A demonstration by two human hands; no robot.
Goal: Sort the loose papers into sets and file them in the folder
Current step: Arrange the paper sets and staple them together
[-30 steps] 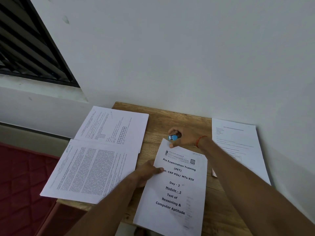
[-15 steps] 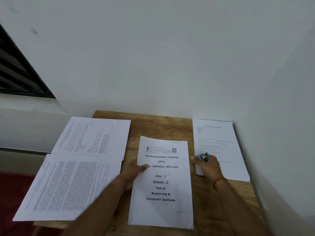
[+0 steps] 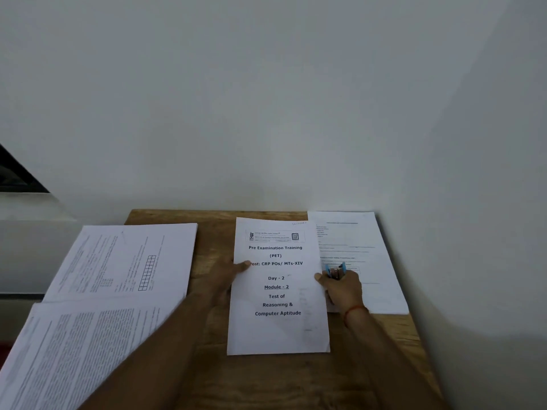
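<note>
Left hand (image 3: 229, 275) pinches PET set (image 3: 278, 329) edge; right hand (image 3: 343, 288) grips blue tool (image 3: 336, 269). Left pile (image 3: 88, 335), right pile (image 3: 355, 238) unfiled on bench (image 3: 213, 232); folder unseen.

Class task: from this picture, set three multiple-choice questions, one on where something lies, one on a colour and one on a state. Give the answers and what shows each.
1. Where does the Pre Examination Training sheet lie?
A. on the wooden table, between the two hands
B. on the floor
C. pinned to the wall

2. What colour is the small tool in the right hand?
A. red
B. blue
C. yellow

3. How is that sheet?
A. rolled up
B. torn in half
C. flat, face up

Answers:
1 A: the left hand is at its left edge and the right hand at its right edge.
2 B: blue parts stick out above the fingers.
3 C: its printed title reads clearly from above.
</note>
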